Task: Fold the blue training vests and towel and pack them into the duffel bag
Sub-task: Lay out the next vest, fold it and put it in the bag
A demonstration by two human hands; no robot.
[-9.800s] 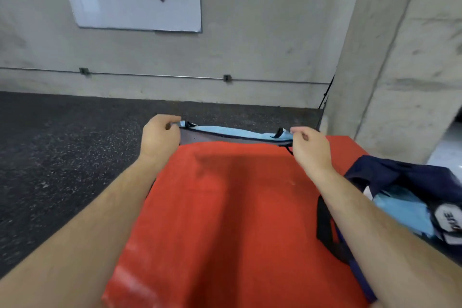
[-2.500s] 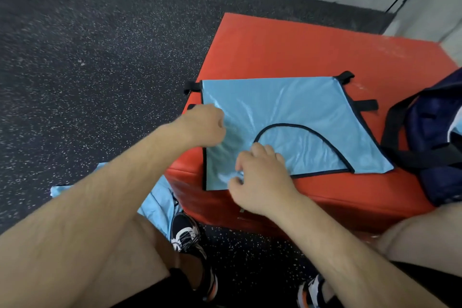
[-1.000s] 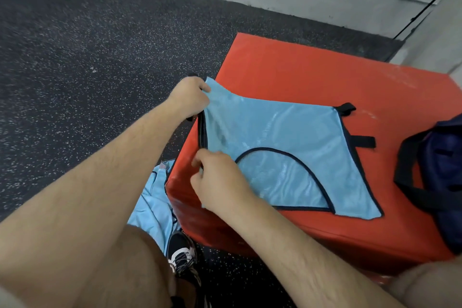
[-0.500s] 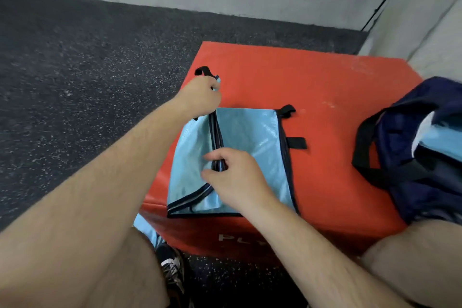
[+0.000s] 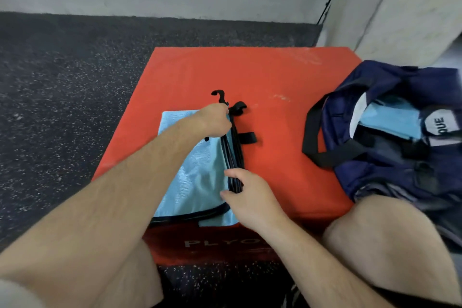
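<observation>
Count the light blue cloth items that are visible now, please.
2. One vest lies folded on the red box, gripped by the left hand and right hand; another blue cloth sits inside the open bag. More may be hidden in the bag.

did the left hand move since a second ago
Yes. The left hand has gone right, from the left edge of the red box to about its middle, folding the blue vest over.
</observation>
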